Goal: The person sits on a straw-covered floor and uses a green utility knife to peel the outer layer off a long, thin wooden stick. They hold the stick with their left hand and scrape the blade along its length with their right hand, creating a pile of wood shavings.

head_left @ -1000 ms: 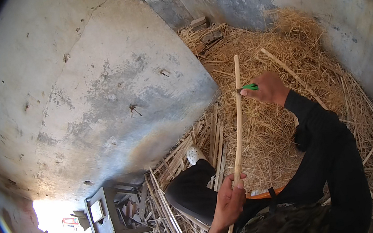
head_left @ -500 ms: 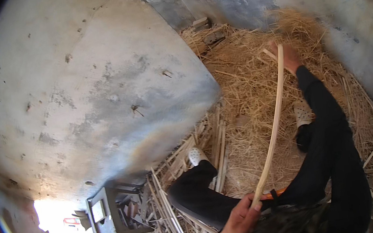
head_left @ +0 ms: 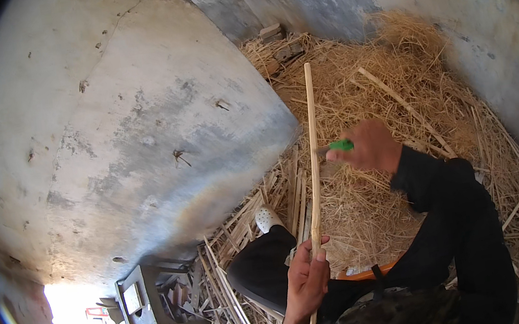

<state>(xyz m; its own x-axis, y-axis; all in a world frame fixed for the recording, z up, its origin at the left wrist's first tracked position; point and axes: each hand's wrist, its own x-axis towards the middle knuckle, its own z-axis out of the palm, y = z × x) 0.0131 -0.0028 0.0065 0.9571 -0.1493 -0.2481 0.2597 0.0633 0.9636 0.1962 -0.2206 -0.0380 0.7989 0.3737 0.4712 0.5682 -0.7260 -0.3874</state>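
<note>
A long pale wooden stick [head_left: 314, 161] stands nearly upright in front of me, its lower end running down past the lower edge. My left hand [head_left: 306, 280] is closed around its lower part. Beside the stick's middle, my right hand [head_left: 372, 145] grips the green handle of a small knife [head_left: 340, 145]. A short dark blade points left at the stick; whether it touches is too blurred to tell. Another pale stick [head_left: 402, 104] lies on the straw beyond my right hand.
Straw and shavings [head_left: 371, 213] cover the floor around my legs. Split strips [head_left: 230, 284] are heaped at the left near a wooden cabinet [head_left: 143, 302]. Plastered walls [head_left: 135, 113] close in left and right. An orange thing [head_left: 385, 269] shows beneath me.
The stick has swung left from its rightward lean to nearly upright. My right hand has left its upper end and come nearer, with the green-handled knife now showing. My left hand has shifted slightly left.
</note>
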